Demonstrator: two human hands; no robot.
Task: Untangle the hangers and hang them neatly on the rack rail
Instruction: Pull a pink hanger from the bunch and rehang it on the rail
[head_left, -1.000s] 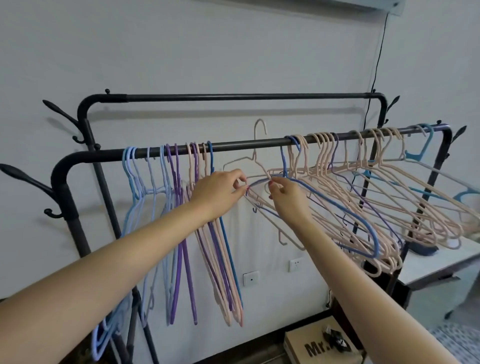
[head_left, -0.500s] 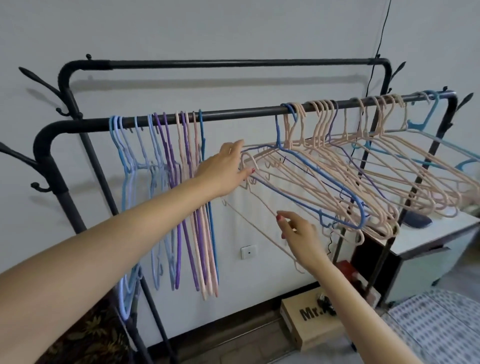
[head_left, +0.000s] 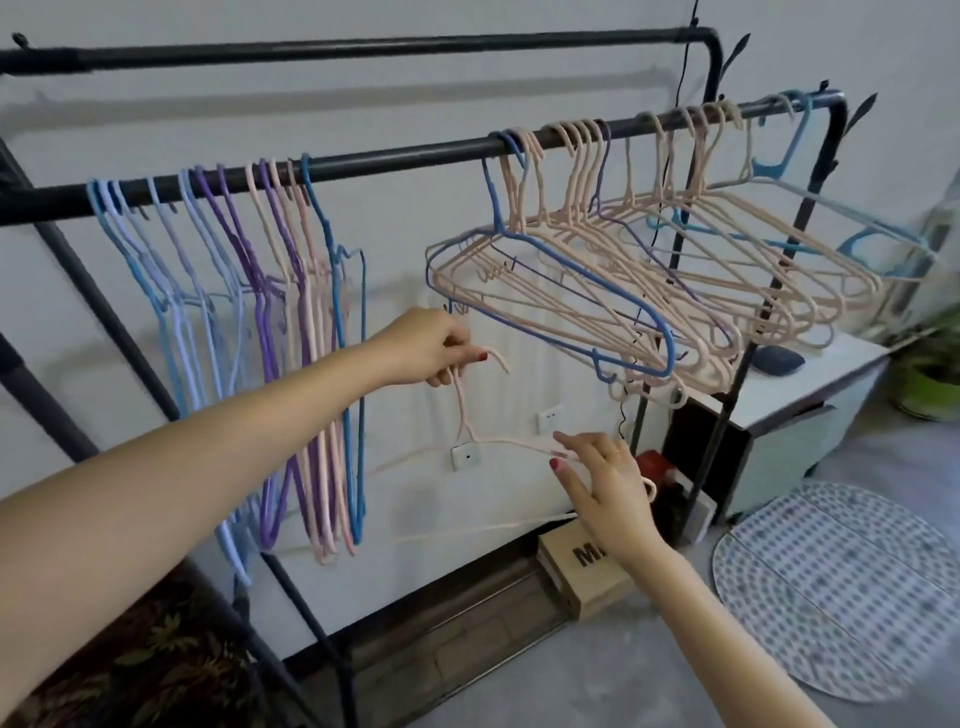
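Note:
A pale pink hanger (head_left: 467, 415) is off the rail, held below it against the white wall. My left hand (head_left: 431, 348) grips its hook and neck. My right hand (head_left: 602, 483) holds its right shoulder wire with relaxed, loosely curled fingers. Above, the black rack rail (head_left: 395, 156) carries a straight-hanging group of blue, purple and pink hangers (head_left: 260, 322) on the left. A tangled, tilted bunch of pink and blue hangers (head_left: 623, 270) hangs on the right part of the rail.
A second, higher black rail (head_left: 363, 52) runs behind. A cardboard box (head_left: 587, 571) sits on the floor under my right hand. A white cabinet (head_left: 810, 395) stands at right, with a patterned mat (head_left: 841, 587) and a green plant (head_left: 930, 374) nearby. Wall sockets (head_left: 465, 456) lie behind the hanger.
The pink hanger has come free of the tangled bunch and moved down. My left hand dropped from the bunch's edge and now grips its hook; my right hand stayed low on its shoulder.

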